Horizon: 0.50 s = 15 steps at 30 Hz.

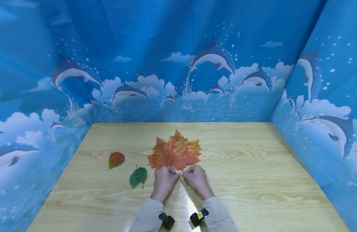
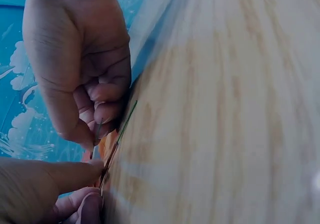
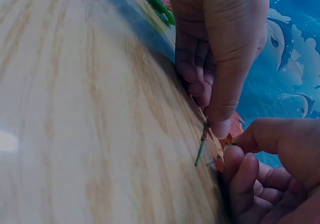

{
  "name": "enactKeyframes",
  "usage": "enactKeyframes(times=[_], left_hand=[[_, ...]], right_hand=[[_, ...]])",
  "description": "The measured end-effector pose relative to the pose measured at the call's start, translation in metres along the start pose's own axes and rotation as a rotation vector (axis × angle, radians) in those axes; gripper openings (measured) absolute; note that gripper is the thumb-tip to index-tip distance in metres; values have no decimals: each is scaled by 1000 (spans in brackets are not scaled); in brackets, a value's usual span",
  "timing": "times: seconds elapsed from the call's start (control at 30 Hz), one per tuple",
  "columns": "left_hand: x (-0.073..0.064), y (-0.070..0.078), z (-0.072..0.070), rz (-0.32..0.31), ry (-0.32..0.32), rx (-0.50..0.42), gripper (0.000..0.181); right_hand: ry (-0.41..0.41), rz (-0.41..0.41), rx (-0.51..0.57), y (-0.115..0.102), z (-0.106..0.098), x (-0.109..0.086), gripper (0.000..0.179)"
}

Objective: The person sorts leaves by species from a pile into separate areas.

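A fan of overlapping orange-red maple leaves (image 1: 175, 149) lies mid-table, with both hands at its near edge. Thumb and forefinger of my left hand (image 1: 165, 180) pinch the leaf stems; one dark stem with a green tip (image 3: 199, 153) sticks out from the grip towards me. Just to the right, my right hand (image 1: 196, 178) pinches a thin stem (image 2: 98, 130) between thumb and fingertips, its other fingers curled in. The fingertips of the two hands nearly meet. In the wrist views the hands hide most of the maple leaves.
Left of the hands lie two green leaves (image 1: 138, 177), one overlapping the other. Farther left is a small red-and-green leaf pile (image 1: 116, 159). The wood-grain table (image 1: 253, 180) is bordered by blue dolphin-print sheets (image 1: 155, 106) at the back and sides.
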<state>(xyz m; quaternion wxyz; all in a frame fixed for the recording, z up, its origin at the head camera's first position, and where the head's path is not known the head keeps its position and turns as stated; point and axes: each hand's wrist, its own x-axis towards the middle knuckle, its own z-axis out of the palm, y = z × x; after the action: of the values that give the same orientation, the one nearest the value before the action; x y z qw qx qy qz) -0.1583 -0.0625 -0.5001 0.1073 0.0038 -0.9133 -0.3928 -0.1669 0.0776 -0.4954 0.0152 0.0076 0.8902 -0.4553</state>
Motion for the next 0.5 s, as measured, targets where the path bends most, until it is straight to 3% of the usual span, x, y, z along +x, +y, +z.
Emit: enactKeyframes(times=[0.3,0.5], left_hand=[[-2,4,-3,-80,-33,43,21],[-8,9,-5,-108,-34,87,34]], right_hand=[[-11,6,37,2,2,0,12],[-16,17,48,1,2,0,12]])
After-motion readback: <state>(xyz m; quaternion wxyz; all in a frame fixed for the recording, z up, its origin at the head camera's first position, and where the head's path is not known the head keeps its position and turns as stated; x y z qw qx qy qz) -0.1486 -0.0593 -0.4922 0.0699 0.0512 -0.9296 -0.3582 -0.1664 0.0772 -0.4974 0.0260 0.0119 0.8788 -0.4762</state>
